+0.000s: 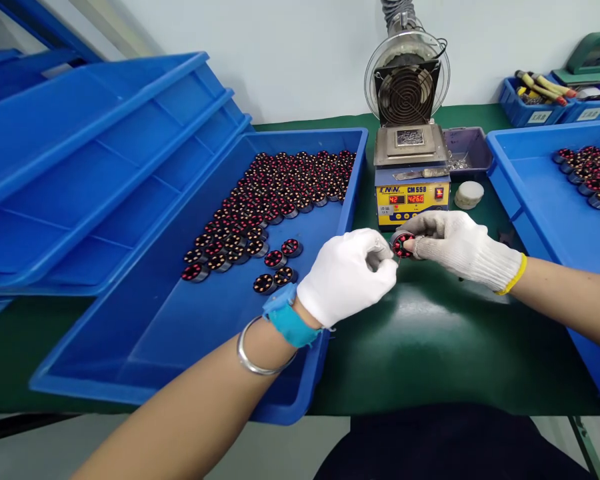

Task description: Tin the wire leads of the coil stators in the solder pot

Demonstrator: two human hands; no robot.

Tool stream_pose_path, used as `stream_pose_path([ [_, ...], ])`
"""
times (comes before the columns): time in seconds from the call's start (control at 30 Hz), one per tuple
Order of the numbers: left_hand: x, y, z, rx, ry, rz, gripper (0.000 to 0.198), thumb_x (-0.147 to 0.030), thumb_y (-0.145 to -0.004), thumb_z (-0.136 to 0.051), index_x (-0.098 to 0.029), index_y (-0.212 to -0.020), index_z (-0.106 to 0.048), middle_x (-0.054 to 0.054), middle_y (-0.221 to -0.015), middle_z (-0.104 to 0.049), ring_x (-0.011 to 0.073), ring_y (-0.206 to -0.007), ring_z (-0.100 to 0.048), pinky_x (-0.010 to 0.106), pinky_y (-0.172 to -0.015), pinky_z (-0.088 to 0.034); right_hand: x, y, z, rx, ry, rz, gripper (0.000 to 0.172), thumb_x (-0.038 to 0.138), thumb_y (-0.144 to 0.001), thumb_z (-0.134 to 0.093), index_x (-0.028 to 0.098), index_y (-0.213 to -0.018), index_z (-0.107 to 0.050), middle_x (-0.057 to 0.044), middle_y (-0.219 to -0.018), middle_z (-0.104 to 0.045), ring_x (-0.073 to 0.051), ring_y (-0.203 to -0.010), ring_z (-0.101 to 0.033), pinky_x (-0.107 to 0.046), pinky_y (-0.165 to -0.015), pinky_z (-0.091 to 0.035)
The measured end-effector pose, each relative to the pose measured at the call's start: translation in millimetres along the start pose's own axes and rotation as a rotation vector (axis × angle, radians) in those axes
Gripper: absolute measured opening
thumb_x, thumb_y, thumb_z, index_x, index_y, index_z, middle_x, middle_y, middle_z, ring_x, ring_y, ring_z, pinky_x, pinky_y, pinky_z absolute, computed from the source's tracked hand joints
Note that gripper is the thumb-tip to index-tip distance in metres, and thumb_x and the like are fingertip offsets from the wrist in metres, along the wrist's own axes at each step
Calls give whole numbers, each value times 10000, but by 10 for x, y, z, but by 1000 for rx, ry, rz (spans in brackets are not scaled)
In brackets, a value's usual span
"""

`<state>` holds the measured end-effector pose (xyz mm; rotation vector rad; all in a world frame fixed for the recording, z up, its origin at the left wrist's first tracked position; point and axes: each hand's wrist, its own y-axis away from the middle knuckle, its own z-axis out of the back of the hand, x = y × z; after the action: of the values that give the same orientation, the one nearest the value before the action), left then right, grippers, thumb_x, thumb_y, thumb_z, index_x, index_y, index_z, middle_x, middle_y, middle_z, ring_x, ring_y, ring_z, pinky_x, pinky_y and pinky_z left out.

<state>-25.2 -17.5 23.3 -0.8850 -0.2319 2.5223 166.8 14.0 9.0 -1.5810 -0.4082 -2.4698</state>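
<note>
My right hand (pixel 447 243), in a white knit glove with a yellow cuff, grips a small round motor stator (pixel 401 245) with a dark ring and red windings. Its flat face is turned toward my left hand (pixel 350 275). That hand wears a smooth white glove, with thumb and forefinger pinched close against the stator's near edge; something thin seems to show at the fingertips, too small to name. Both hands hover just in front of the soldering pot (pixel 413 197), whose red display reads 426.0.
A blue tray (pixel 180 373) on the left holds many similar stators (pixel 285 193), several lying apart near its middle. Another blue tray (pixel 530 200) with stators stands right. Near the pot are a fume duct (pixel 407 83), a grey bin (pixel 467 150) and a round white pad (pixel 469 195).
</note>
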Motion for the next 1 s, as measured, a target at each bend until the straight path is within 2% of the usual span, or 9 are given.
stream_pose_path([
  [0.07, -28, 1, 90, 125, 220, 38, 102, -158, -671, -593, -191, -596, -531, -10, -592, -583, 129, -537, -549, 259, -520, -441, -2, -11, 10, -12, 5, -5, 251, 320, -746, -677, 211, -969, -718, -22, -911, -727, -157, -825, -661, -239, -711, -524],
  [0.13, -36, 0, 140, 111, 314, 69, 101, -173, -667, -603, -197, -615, -520, -10, -603, -584, 129, -538, -549, 259, -519, -450, -5, -18, 16, -11, -7, -13, 272, 340, -750, -675, 222, -992, -717, -20, -895, -726, -153, -787, -658, -238, -679, -524],
  [0.27, -3, -1, 42, -126, 69, 122, 135, -227, -679, -644, -189, -802, -605, -1, -690, -645, 142, -582, -594, 278, -608, -501, 1, -5, 8, 12, -12, -12, 294, 366, -746, -682, 220, -999, -718, -17, -830, -719, -133, -694, -634, -215, -592, -499],
  [0.43, 35, -9, -127, -143, -134, 17, 56, -185, -705, -574, -187, -719, -629, 16, -677, -646, 165, -623, -611, 291, -642, -486, 40, 31, -16, 29, 1, -13, 251, 336, -752, -669, 201, -959, -719, -20, -807, -715, -123, -683, -625, -202, -572, -479],
  [0.53, 23, -27, -42, -42, -13, 86, 40, -167, -655, -590, -193, -628, -578, -10, -587, -587, 150, -562, -564, 276, -573, -462, 58, 41, -22, 72, 22, -1, 248, 342, -754, -665, 208, -956, -719, -18, -841, -723, -133, -721, -646, -209, -598, -491],
  [0.7, 24, -50, 235, 342, 567, 255, 218, -172, -601, -667, -196, -503, -474, -20, -529, -534, 109, -458, -480, 243, -428, -377, 39, 15, -34, 61, -19, -18, 251, 338, -737, -681, 219, -955, -719, -17, -851, -729, -147, -745, -663, -218, -608, -507],
  [0.77, 38, -52, 249, 255, 655, 290, 266, -241, -647, -690, -196, -512, -466, -19, -518, -525, 102, -440, -463, 241, -410, -358, 22, 3, -42, 40, -87, -38, 248, 326, -734, -680, 218, -953, -717, -23, -862, -730, -150, -746, -664, -222, -605, -512],
  [0.87, 23, -52, 143, 44, 468, 312, 271, -419, -758, -659, -187, -652, -570, 1, -594, -599, 116, -494, -518, 250, -452, -406, 8, -4, -49, 16, -113, -39, 244, 309, -721, -689, 215, -945, -715, -23, -859, -726, -151, -747, -662, -227, -617, -519],
  [1.0, -81, -33, 59, 126, 345, 319, 359, -464, -821, -593, -185, -599, -564, -5, -540, -585, 108, -464, -509, 239, -441, -406, 13, -13, -44, -51, -36, -35, 262, 318, -694, -722, 212, -934, -716, -20, -821, -718, -148, -722, -647, -227, -624, -512],
])
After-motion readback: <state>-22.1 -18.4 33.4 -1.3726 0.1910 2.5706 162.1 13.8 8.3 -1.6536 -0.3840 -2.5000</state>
